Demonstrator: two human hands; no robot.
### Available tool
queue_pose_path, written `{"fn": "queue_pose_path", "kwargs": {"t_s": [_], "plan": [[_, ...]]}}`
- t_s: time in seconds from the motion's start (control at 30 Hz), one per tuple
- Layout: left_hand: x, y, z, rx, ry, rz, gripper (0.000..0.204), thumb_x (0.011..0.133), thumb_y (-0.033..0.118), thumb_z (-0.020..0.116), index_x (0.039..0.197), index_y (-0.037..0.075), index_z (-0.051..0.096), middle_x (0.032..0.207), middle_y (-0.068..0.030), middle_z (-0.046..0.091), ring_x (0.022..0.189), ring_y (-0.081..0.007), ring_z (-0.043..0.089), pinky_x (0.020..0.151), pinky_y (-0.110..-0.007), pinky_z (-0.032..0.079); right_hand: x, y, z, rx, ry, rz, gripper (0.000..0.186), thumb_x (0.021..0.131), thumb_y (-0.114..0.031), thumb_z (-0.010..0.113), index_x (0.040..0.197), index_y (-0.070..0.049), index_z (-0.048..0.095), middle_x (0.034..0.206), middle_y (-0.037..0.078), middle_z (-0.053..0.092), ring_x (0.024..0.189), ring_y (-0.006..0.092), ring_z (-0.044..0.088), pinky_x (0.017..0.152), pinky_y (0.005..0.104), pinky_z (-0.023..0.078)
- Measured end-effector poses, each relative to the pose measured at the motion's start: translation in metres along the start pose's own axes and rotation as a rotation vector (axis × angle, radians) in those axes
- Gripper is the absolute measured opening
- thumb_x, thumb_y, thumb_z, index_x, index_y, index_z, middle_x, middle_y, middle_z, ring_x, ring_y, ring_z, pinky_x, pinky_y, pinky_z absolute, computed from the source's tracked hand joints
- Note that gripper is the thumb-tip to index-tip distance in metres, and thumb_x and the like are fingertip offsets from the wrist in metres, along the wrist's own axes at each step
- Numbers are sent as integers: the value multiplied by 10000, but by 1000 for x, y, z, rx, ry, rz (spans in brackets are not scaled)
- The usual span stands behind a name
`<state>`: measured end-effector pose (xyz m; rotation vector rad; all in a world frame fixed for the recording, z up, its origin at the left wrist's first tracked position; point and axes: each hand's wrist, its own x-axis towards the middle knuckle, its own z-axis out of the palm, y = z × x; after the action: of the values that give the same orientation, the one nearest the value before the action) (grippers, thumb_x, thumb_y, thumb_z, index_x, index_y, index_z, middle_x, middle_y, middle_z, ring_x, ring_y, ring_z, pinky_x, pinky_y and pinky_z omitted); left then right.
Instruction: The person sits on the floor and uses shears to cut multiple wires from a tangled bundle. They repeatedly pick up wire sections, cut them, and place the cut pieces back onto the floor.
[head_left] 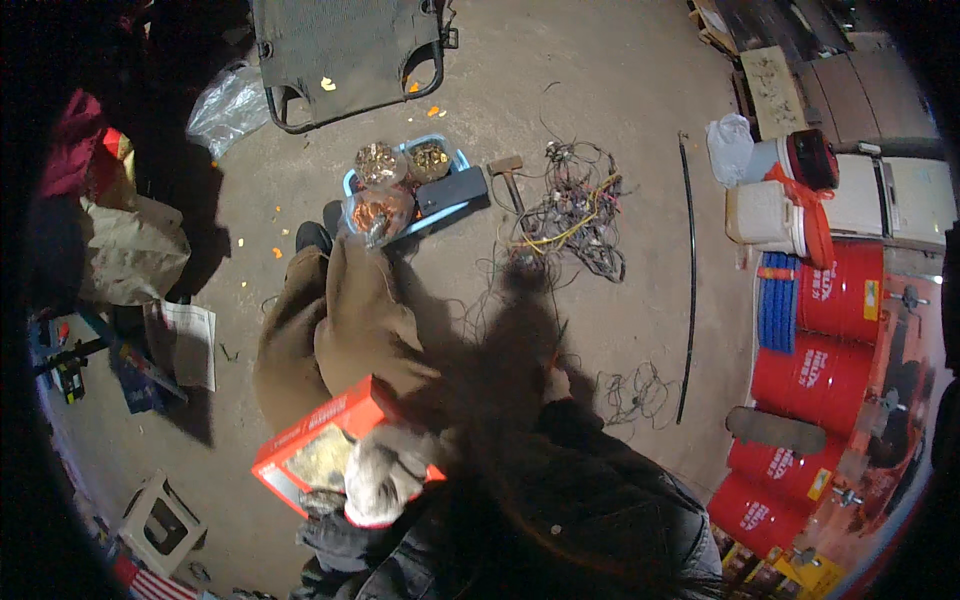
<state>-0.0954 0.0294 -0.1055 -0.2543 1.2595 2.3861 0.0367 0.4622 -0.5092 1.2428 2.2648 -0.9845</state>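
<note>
One gloved hand (385, 480) grips one red box (315, 450) over lap, fingers wrapped round it; other hand unseen. Blue tray (350, 185), three bowls, one hammer (510, 178), wire tangle (580, 215) on concrete floor (620, 90). Four red drums (815, 375) right.

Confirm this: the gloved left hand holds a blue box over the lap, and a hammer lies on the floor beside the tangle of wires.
Not quite. The head view shows the box in the gloved left hand is red, not blue. The hammer does lie on the floor beside the tangle of wires.
</note>
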Motion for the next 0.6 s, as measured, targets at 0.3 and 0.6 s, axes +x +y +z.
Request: {"fn": "queue_pose_path", "kwargs": {"t_s": [0.3,0.6], "plan": [[-9,28,61,-15,36,-100,414,891,270,577,1145,-57,569,986,-125,658,935,-211,609,835,-296,463,-127,-171,-146,1066,42,-206,259,930,-353,590,816,-133,516,635,-48,422,525,103,418,505,286,369],[-15,-32,104,549,-392,267,356,944,204,477,1236,12,545,1124,-194,618,1006,-325,612,894,-346,473,-273,-335,-214,1477,-631,-632,125,975,-173,475,857,-135,457,611,-64,297,459,52,310,421,227,241]]}}
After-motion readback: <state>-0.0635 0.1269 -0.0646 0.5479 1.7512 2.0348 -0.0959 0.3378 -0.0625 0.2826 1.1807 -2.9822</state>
